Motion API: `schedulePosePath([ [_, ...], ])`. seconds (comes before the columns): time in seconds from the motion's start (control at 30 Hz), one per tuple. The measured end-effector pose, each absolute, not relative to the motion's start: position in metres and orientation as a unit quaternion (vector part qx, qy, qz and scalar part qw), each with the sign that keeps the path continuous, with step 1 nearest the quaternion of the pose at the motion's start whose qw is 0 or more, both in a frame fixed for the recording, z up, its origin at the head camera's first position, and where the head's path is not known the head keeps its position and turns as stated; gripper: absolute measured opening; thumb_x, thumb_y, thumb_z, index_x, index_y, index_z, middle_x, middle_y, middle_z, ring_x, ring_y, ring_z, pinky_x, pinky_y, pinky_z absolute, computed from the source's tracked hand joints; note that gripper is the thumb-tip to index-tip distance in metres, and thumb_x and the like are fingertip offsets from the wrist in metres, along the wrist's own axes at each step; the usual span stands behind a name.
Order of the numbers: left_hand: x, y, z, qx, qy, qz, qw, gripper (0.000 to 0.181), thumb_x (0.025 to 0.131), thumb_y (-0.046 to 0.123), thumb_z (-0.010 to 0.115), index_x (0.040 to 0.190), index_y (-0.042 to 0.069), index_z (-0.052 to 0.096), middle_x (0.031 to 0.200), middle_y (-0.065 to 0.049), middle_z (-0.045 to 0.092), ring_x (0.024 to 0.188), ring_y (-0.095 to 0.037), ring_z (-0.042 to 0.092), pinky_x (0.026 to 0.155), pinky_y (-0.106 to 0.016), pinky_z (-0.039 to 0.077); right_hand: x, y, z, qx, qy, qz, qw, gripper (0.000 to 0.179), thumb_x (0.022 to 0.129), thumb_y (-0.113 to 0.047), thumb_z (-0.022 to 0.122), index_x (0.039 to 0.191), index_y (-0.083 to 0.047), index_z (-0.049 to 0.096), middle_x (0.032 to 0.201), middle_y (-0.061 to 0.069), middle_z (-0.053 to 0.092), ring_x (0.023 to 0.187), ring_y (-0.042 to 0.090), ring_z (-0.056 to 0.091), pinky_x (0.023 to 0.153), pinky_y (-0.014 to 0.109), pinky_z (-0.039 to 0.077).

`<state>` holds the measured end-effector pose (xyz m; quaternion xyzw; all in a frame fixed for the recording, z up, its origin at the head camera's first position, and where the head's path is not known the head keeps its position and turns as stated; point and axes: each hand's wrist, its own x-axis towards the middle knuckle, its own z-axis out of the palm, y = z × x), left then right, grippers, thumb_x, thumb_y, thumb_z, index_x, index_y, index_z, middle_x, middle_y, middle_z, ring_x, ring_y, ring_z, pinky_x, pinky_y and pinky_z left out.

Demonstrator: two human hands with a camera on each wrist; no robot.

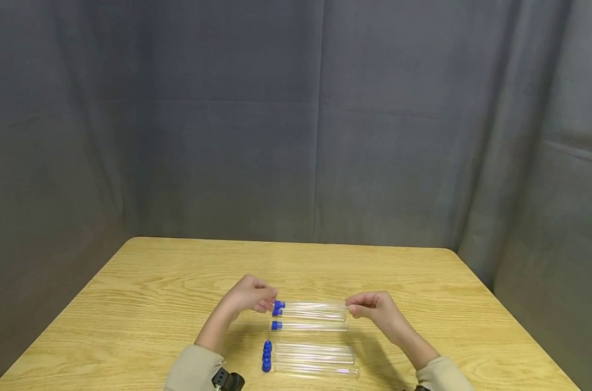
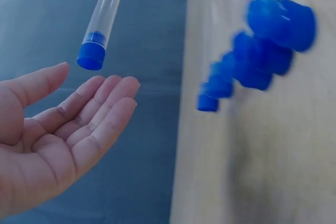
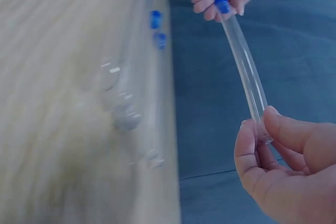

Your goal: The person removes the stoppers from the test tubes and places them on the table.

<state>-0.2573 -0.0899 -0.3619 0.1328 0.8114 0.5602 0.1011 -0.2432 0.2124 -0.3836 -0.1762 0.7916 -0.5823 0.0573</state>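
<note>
My right hand pinches the rounded end of a clear test tube between thumb and fingers. The tube is raised off the table, and a blue cap sits in its far end. Close by that cap is my left hand, its thumb and fingers spread apart around it with a visible gap in the left wrist view. Below the held tube, two more capped test tubes lie crosswise on the table. Nearer me lie several test tubes without caps, beside a column of loose blue caps.
The wooden table has rounded far corners. Grey curtains hang behind it and along both sides. Beige sleeves and dark wrist straps are at the bottom of the head view.
</note>
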Motion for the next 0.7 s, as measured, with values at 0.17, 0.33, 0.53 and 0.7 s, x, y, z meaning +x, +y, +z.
schedulePosePath([
  [0.17, -0.252, -0.086, -0.349, 0.143, 0.804, 0.571, 0.089, 0.028, 0.091, 0.015, 0.052, 0.099, -0.010, 0.060, 0.084, -0.011, 0.063, 0.073, -0.024, 0.061, 0.067, -0.034, 0.053, -0.241, 0.211, -0.375, -0.164, 0.787, -0.593, 0.034, 0.032, 0.085, -0.012, 0.061, 0.102, 0.014, 0.058, 0.102, 0.015, 0.062, 0.087, 0.023, 0.058, 0.079, 0.030, 0.048],
  [0.33, -0.248, -0.083, -0.340, 0.163, 0.793, 0.582, 0.079, 0.031, 0.092, 0.017, 0.051, 0.103, -0.010, 0.060, 0.091, -0.012, 0.063, 0.077, -0.026, 0.062, 0.071, -0.036, 0.053, -0.238, 0.207, -0.367, -0.147, 0.782, -0.606, 0.012, 0.033, 0.084, -0.013, 0.062, 0.103, 0.013, 0.058, 0.104, 0.018, 0.061, 0.088, 0.020, 0.059, 0.081, 0.029, 0.048],
  [0.53, -0.238, -0.082, -0.330, 0.184, 0.783, 0.591, 0.067, 0.032, 0.093, 0.019, 0.049, 0.105, -0.010, 0.059, 0.092, -0.013, 0.060, 0.084, -0.026, 0.063, 0.075, -0.037, 0.052, -0.234, 0.201, -0.358, -0.134, 0.774, -0.619, -0.002, 0.034, 0.084, -0.012, 0.062, 0.106, 0.014, 0.056, 0.107, 0.020, 0.059, 0.089, 0.020, 0.059, 0.087, 0.034, 0.044],
  [0.7, -0.234, -0.083, -0.327, 0.183, 0.786, 0.589, 0.051, 0.029, 0.091, 0.016, 0.053, 0.104, -0.010, 0.058, 0.088, -0.011, 0.061, 0.082, -0.025, 0.063, 0.074, -0.034, 0.052, -0.231, 0.198, -0.353, -0.120, 0.763, -0.635, -0.009, 0.031, 0.084, -0.007, 0.061, 0.106, 0.014, 0.056, 0.107, 0.020, 0.059, 0.083, 0.016, 0.060, 0.086, 0.033, 0.045],
])
